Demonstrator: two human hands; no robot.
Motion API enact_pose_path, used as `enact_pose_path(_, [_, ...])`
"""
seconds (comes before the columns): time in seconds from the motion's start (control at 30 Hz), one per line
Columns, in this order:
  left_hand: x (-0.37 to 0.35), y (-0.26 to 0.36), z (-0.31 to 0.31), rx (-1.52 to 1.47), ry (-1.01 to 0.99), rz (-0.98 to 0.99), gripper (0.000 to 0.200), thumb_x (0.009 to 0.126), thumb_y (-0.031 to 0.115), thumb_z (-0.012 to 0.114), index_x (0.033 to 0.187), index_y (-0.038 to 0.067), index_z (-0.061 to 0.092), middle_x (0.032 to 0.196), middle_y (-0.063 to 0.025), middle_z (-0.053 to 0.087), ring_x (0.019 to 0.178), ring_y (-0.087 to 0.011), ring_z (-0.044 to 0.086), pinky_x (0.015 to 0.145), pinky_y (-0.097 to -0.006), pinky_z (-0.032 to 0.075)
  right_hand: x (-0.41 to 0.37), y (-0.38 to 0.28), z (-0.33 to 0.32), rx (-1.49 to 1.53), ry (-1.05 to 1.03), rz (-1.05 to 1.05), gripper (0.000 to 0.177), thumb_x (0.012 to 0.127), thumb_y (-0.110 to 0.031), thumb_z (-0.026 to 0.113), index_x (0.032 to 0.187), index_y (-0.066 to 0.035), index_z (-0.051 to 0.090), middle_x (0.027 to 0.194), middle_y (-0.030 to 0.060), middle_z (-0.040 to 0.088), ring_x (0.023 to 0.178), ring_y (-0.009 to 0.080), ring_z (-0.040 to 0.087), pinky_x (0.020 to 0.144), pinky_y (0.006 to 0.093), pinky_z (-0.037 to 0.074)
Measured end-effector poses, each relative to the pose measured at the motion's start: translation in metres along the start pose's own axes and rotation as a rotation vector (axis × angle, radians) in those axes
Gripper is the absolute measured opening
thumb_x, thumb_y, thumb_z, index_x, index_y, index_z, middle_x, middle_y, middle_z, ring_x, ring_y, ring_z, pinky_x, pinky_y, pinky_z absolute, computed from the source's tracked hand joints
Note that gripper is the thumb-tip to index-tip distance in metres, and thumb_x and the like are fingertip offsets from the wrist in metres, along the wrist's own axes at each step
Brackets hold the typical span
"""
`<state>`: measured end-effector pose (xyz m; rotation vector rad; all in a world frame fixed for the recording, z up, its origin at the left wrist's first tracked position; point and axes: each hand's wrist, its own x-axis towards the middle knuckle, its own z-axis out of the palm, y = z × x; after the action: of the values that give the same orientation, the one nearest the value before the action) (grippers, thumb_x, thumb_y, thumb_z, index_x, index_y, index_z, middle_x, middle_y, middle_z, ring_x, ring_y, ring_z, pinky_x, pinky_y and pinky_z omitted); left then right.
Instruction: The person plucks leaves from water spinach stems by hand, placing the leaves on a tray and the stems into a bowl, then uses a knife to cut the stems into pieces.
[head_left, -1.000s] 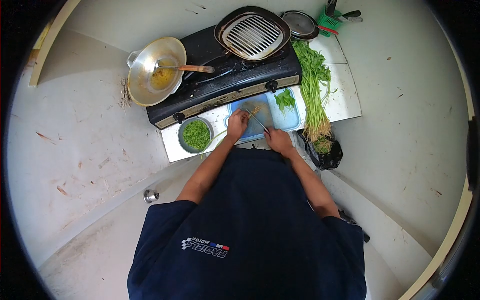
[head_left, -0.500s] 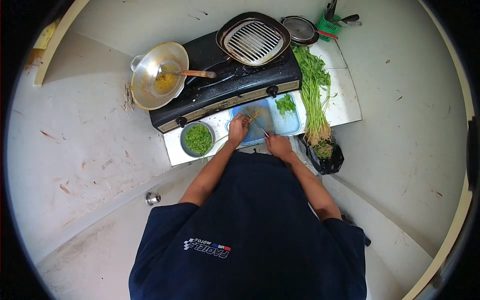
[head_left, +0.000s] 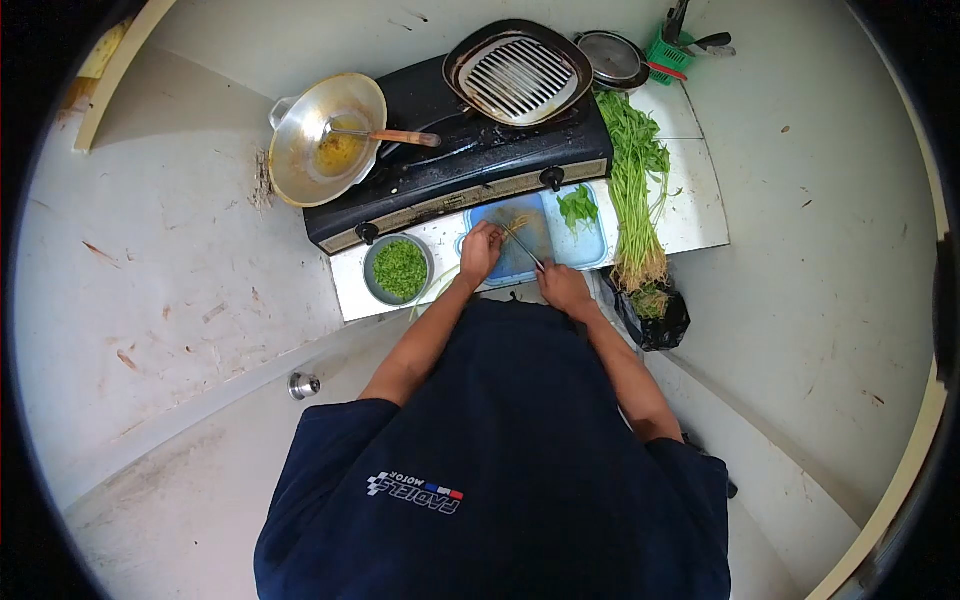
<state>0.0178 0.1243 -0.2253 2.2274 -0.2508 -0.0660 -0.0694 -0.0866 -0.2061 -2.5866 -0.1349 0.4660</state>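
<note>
My left hand [head_left: 481,252] is closed around pale green stems [head_left: 432,293], whose ends trail out toward the lower left. Just past its fingertips, tan roots [head_left: 517,222] lie on the worn blue cutting board [head_left: 512,266]. In my right hand [head_left: 566,289] is a knife [head_left: 524,246], its blade slanting up and left across the board to the roots beside my left fingers. Loose green leaves [head_left: 577,207] rest on the light blue right part of the board. To the left stands a grey bowl [head_left: 430,262] of chopped greens [head_left: 399,269].
A black stove [head_left: 470,165] runs behind the board, bearing a wok [head_left: 290,165] with a wooden-handled ladle [head_left: 405,138] and a grill pan [head_left: 518,72]. Rooted leafy greens [head_left: 637,200] lie at right, above a black plastic bag [head_left: 672,322]. A green basket [head_left: 664,55] holds utensils.
The camera view has shifted slightly. Both hands stay at the board, with the knife still among the roots; the blade's angle differs a little.
</note>
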Motion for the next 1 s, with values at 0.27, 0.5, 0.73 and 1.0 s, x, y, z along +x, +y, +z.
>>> enact_pose_path(0.27, [0.000, 0.001, -0.002, -0.034, 0.008, -0.007, 0.010, 0.082, -0.003, 0.068, 0.091, 0.000, 0.072, 0.088, -0.0145, 0.066, 0.078, -0.0318, 0.069, 0.072, -0.0403, 0.054, -0.009, 0.005, -0.004, -0.017, -0.012, -0.002, 0.038, 0.104, -0.035, 0.050, 0.103, 0.002, 0.061, 0.081, 0.0274, 0.070, 0.077, 0.0467, 0.070, 0.071, 0.0567, 0.056])
enact_pose_path(0.5, [0.001, 0.001, -0.002, -0.003, -0.002, 0.000, 0.007, 0.083, -0.002, 0.068, 0.090, -0.001, 0.071, 0.086, -0.0152, 0.065, 0.076, -0.0329, 0.068, 0.071, -0.0413, 0.054, 0.002, -0.002, -0.001, -0.009, -0.002, -0.006, 0.040, 0.105, -0.036, 0.049, 0.104, 0.002, 0.060, 0.080, 0.0268, 0.070, 0.075, 0.0472, 0.070, 0.070, 0.0568, 0.056])
enact_pose_path(0.73, [0.001, -0.003, 0.000, -0.042, 0.004, 0.002, 0.006, 0.084, -0.003, 0.069, 0.090, -0.001, 0.071, 0.088, -0.0156, 0.066, 0.078, -0.0339, 0.068, 0.070, -0.0424, 0.053, -0.010, -0.003, -0.006, -0.006, -0.019, 0.021, 0.040, 0.105, -0.036, 0.048, 0.106, 0.002, 0.059, 0.080, 0.0265, 0.071, 0.075, 0.0472, 0.070, 0.070, 0.0573, 0.056])
enact_pose_path(1.0, [0.001, 0.001, -0.004, -0.023, -0.015, 0.018, 0.007, 0.085, -0.002, 0.069, 0.092, 0.000, 0.071, 0.091, -0.0152, 0.067, 0.079, -0.0340, 0.069, 0.071, -0.0423, 0.054, 0.009, -0.011, 0.000, -0.004, 0.020, 0.001, 0.038, 0.105, -0.035, 0.048, 0.105, 0.002, 0.058, 0.078, 0.0266, 0.071, 0.072, 0.0465, 0.070, 0.068, 0.0562, 0.057])
